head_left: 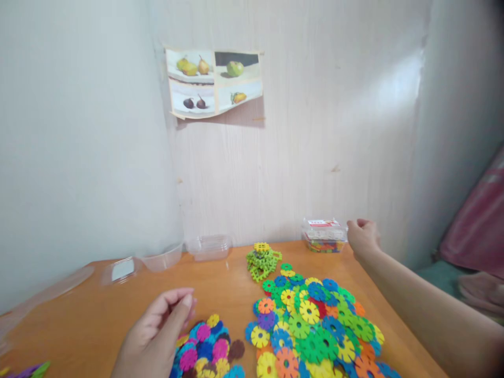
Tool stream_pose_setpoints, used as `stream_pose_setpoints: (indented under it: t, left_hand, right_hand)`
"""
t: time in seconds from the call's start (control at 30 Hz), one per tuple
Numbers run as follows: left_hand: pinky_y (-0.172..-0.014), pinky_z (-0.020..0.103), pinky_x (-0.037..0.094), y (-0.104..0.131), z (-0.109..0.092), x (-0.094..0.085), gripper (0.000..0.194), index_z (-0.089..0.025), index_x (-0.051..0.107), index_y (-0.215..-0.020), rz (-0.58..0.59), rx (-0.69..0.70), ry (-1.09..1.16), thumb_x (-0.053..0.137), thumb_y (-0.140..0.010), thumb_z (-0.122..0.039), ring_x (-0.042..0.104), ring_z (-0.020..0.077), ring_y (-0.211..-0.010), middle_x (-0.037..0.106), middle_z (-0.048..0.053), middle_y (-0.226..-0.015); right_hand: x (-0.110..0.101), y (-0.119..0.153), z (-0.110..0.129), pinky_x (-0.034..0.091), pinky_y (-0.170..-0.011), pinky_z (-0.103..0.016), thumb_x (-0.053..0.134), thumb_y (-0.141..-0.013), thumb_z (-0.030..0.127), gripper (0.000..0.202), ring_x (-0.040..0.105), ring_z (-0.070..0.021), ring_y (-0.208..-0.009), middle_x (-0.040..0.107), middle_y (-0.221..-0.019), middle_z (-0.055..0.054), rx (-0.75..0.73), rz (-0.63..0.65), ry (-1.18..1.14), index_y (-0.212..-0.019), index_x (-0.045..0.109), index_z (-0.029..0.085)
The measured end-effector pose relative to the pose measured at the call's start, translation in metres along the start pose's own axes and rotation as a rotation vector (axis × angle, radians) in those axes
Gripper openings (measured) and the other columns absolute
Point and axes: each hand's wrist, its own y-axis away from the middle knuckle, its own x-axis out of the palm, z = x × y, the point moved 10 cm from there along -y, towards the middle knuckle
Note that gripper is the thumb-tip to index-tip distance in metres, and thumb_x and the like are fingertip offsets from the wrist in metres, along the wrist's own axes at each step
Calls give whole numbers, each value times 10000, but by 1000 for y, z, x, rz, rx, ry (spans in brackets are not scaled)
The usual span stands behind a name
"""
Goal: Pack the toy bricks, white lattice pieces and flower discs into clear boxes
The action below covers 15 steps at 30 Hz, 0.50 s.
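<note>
My right hand [364, 237] reaches to the back of the table, its fingers closed at the right edge of a clear plastic box [325, 236]. Whether they grip the box edge or something small does not show. The box has a printed label on top and coloured pieces inside. Nearer to me, my left hand [155, 333] is closed, thumb pressed to the forefinger; anything between them is hidden. Beside it lies a pile of small notched discs [205, 350] in pink, blue, yellow and brown. Larger flower-shaped discs [315, 320] form a wide multicoloured heap in front of my right arm.
A cluster of green and yellow linking pieces [263, 263] sits mid-table at the back. Clear plastic tubs [208, 248] and a lid [123, 269] line the wall on the left. Purple and green pieces [37, 370] lie at the lower left. A fruit picture [215, 84] hangs on the wall.
</note>
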Motion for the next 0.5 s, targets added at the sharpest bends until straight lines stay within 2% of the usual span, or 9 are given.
stream_pose_setpoints:
  t: [0.1,0.17,0.23,0.37,0.5]
  left_hand:
    - [-841,254,505,-2,-11,-10,450,-200,706,-1007,-62,56,63,765,-703,-527,660,213,-970,735,46,-976]
    - [-824,257,496,-7,-15,-20,428,-183,703,-984,-123,90,136,758,-714,-510,652,189,-912,726,45,-926]
    - [-772,249,490,-13,-17,-27,412,-171,699,-950,-145,103,219,776,-694,-484,632,161,-833,708,36,-857]
    - [-699,231,466,-24,-14,-44,393,-163,685,-885,-213,101,354,805,-635,-441,607,127,-744,684,17,-795]
    - [-654,224,437,-30,-5,-44,363,-158,666,-866,-210,40,396,777,-642,-421,599,112,-689,681,18,-778]
  right_hand:
    - [-12,31,10,500,-810,-341,568,-818,420,507,630,-264,-1003,668,-1124,-132,-12,-43,-137,-1254,590,163]
    - [-14,56,21,494,-694,-309,606,-790,411,498,639,-236,-879,684,-1055,-111,-26,-1,-262,-1223,614,164]
    - [-14,83,35,478,-645,-296,626,-778,416,482,625,-215,-808,685,-1001,-96,-70,73,-388,-1184,627,155]
    - [-19,143,61,476,-708,-290,666,-764,423,452,605,-194,-843,677,-967,-46,-123,202,-546,-1139,634,172]
    - [-28,210,82,478,-814,-298,635,-813,455,383,601,-201,-1001,679,-1084,-33,-125,342,-606,-1109,638,212]
